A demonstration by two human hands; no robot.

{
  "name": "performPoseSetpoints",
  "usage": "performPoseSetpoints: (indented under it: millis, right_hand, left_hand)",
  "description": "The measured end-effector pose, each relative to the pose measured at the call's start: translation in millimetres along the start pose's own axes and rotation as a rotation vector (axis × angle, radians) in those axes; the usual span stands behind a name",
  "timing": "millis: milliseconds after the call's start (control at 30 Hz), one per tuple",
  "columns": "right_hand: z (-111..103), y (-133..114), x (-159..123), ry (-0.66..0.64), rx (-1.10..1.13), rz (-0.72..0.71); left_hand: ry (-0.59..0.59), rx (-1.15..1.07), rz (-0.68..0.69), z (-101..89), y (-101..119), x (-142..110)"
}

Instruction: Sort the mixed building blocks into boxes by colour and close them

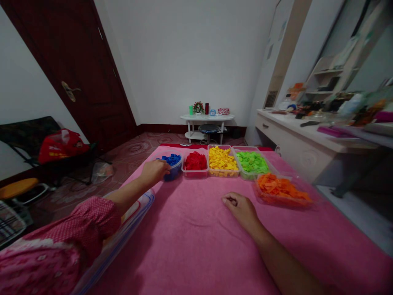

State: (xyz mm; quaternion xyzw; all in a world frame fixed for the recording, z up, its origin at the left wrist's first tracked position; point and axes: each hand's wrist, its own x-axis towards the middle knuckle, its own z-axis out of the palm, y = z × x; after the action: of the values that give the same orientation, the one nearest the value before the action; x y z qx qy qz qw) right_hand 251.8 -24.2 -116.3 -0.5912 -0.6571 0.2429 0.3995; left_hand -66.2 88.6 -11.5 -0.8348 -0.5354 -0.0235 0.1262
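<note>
My left hand (155,170) reaches to the far left of the pink table cover (196,241) and grips the rim of a clear tub of blue pieces (172,161). My right hand (238,207) rests on the cloth near the middle, fingers curled into a loose fist; anything inside it is hidden. Beyond the hands stand a tub of red pieces (195,162), a tub of yellow pieces (222,159) and a tub of green pieces (252,162). A tub of orange pieces (281,188) sits to the right of my right hand.
A clear plastic lid or tray (129,223) lies under my left forearm at the table's left edge. A dark door (76,69), a folding chair with a red bag (59,145), a small white table (207,121) and a cluttered desk (307,131) surround the table.
</note>
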Motion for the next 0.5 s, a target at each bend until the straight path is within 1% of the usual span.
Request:
performPoseSetpoints:
  millis: [100, 200, 233, 300, 367, 400, 433, 500]
  right_hand:
    - [-1, 1, 0, -0.013, 0.033, -0.011]
    - [0, 3, 0, -0.028, 0.04, 0.002]
    - [1, 4, 0, -0.033, 0.035, 0.006]
    - [2, 6, 1, -0.04, 0.014, 0.008]
    - [2, 8, 1, -0.041, -0.007, 0.006]
    - [2, 9, 1, -0.039, -0.013, 0.003]
    - [1, 9, 1, -0.036, -0.017, -0.002]
    - [1, 10, 1, -0.025, -0.029, -0.012]
  left_hand:
    - [0.032, -0.013, 0.016, -11.9, -3, -5]
    - [0.095, -0.045, 0.031, -31.5, -15, -20]
    - [0.086, -0.063, 0.019, -37.7, -22, -28]
    - [0.019, -0.113, -0.025, -46.3, -39, -49]
    - [-0.06, -0.177, -0.075, -47.0, -60, -77]
    - [-0.078, -0.207, -0.087, -44.0, -70, -93]
    - [-0.079, -0.227, -0.124, -39.2, -81, -110]
    - [-0.127, -0.277, -0.174, -26.3, -100, -146]
